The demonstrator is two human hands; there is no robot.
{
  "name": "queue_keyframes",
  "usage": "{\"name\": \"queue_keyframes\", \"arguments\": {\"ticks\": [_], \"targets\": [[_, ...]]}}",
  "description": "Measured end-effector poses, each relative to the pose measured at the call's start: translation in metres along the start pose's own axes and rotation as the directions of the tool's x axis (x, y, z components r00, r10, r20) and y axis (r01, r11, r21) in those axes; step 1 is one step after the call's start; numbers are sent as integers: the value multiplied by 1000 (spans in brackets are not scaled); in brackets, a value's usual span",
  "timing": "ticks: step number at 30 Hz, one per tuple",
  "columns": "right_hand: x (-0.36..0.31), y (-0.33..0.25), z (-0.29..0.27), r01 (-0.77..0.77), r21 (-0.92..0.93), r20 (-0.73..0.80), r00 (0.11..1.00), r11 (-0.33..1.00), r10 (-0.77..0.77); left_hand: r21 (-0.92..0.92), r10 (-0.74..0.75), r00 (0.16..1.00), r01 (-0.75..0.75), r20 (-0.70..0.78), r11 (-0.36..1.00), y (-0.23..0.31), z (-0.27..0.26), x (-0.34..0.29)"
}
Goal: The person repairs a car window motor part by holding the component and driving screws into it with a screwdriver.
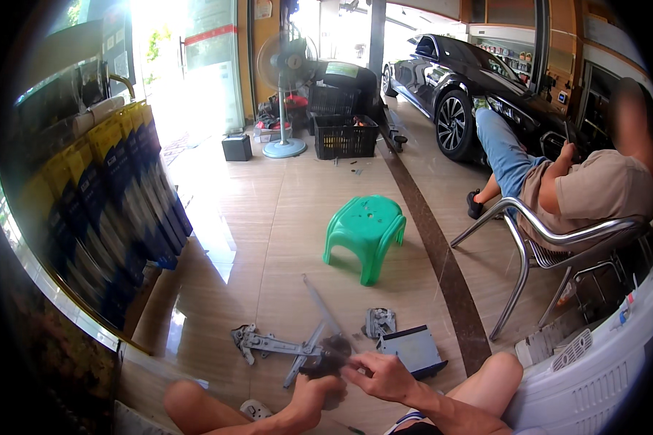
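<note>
My left hand [318, 397] is closed around a dark, rounded, motor-like part [329, 354], held low between my knees. Right beside it, the fingers of my right hand [386, 377] are pinched together against the part's side; whatever sits between them is too small and blurred to name. A silver metal lever mechanism, like a window regulator [272, 342], extends leftward behind the dark part; whether the two are joined cannot be told. A long thin metal bar [321, 303] slants away behind it. To the right, a small metal bracket [379, 322] and a flat silver box [413, 349] lie on the tiles.
A green plastic stool [368, 217] stands ahead. Packaged goods hang on a rack [116, 196] at left. Farther back are a fan [286, 87], a black crate [346, 138] and a dark car [479, 94]. At right, a person [588, 181] sits in a metal-framed chair [519, 254].
</note>
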State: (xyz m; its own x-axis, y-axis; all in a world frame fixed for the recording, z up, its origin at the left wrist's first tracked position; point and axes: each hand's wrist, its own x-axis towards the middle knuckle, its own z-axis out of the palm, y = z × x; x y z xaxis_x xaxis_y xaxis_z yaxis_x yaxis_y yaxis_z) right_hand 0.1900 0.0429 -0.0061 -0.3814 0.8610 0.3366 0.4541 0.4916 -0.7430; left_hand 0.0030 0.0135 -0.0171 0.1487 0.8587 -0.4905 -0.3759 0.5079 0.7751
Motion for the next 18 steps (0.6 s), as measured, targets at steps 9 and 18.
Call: {"name": "queue_keyframes", "arguments": {"ticks": [9,18], "targets": [[-1,16,4,15,-36,36,999,999,-14,-2,-50,998,50,-30,999,2,3,1],[5,7,4,43,54,5,999,998,-43,21,-39,999,39,-31,999,-2,-2,6]]}}
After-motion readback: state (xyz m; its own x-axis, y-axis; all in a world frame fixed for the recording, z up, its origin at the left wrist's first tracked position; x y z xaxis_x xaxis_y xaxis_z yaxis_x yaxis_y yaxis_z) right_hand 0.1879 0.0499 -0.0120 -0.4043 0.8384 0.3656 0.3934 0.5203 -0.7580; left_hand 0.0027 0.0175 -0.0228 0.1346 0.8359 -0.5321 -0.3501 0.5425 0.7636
